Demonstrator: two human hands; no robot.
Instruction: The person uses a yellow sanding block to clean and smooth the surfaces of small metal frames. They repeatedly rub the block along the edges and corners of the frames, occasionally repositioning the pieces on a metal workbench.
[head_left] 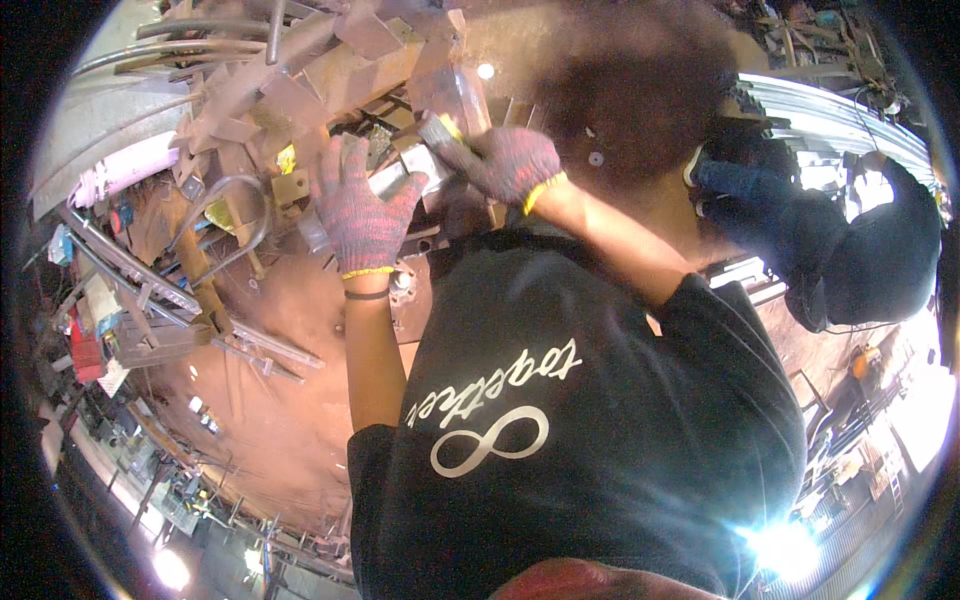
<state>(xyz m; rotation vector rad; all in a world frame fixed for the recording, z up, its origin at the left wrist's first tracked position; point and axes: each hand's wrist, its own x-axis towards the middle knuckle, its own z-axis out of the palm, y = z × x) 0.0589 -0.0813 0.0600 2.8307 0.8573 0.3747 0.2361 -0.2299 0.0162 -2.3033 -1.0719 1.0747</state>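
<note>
My left hand [366, 208], in a grey-and-red knit glove with a yellow cuff, is open, its fingers apart and its thumb stretched toward a shiny silver metal piece [416, 160]. Whether the palm touches that piece is hidden. Just to the right, my right hand [515, 168], gloved alike, is closed with its fingertips toward the same piece. A dark greyish block-like shape [440, 132] shows at those fingers, too blurred to name. Around the hands lie several rusty metal plates and offcuts, and a small plate with a hole [291, 187] sits left of my left hand.
Bent metal rods and a hoop [240, 225] lie at the left, near a pink wrapped bundle [125, 175]. Long metal bars [150, 270] stretch below them. A person in dark clothing [830, 235] is close by at the right, beside stacked silvery lengths [815, 105].
</note>
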